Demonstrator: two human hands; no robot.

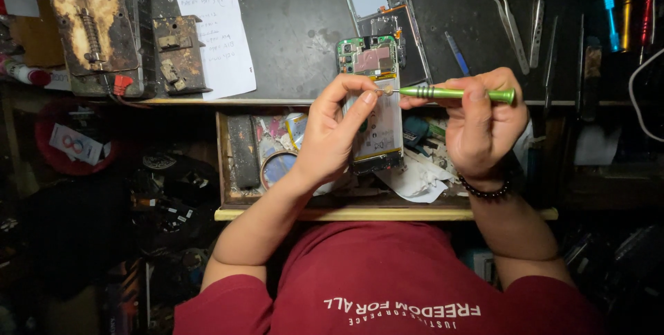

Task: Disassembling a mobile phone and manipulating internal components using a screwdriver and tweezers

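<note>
Your left hand [330,134] wraps around the opened smartphone with its back cover off, green circuit board and pale battery exposed [372,107], holding it upright over the open wooden drawer [377,213] just below the edge of the dark, scuffed workbench [290,24]. Your thumb and forefinger pinch together at a tiny pale part beside the phone's upper middle. Your right hand [484,124], a black bead bracelet [485,190] at its wrist, is closed around the slim green metal screwdriver [453,92], held level with its tip meeting your left fingertips.

On the bench behind the phone lies a silver phone frame with a dark inner panel [389,20]. To the left, a white rectangular paper slip with handwriting [216,41] lies flat, beside two rusty metal clamp blocks [104,24]. Steel tweezers [522,24] lie at upper right. Inside the drawer sit a round lens-like disc [278,167] and crumpled white paper [415,179]. A flat white card with a red mark [76,143] lies in a red bowl at far left.
</note>
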